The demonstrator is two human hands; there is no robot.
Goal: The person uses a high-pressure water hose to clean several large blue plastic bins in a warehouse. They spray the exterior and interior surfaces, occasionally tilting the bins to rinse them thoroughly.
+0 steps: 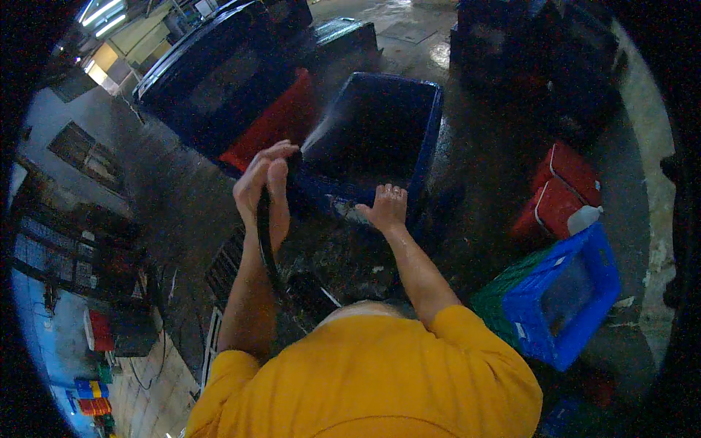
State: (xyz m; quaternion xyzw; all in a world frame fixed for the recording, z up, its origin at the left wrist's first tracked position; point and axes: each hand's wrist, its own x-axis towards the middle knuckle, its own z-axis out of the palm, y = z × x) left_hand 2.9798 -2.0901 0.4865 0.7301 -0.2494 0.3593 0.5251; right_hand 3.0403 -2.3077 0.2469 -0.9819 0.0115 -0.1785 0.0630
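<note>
My left hand (263, 178) holds a black hose (265, 235) near its end, with the thumb close to the tip. From there a jet of water (319, 131) sprays forward into a large dark blue plastic bin (436, 109). The bin's interior is in deep shadow. My right hand (390, 208) grips the near rim of this bin, fingers over the edge and thumb out to the left. Below that rim, a pale torn patch (350, 211) marks the outer wall. The hose runs down along my left forearm.
A red panel or bin (274, 123) and a larger dark blue container (202, 82) stand beyond on the left. At right are red coolers (567, 189), a white jug (585, 219) and a bright blue crate (564, 306) against a green one (501, 290). The floor (405, 33) looks wet.
</note>
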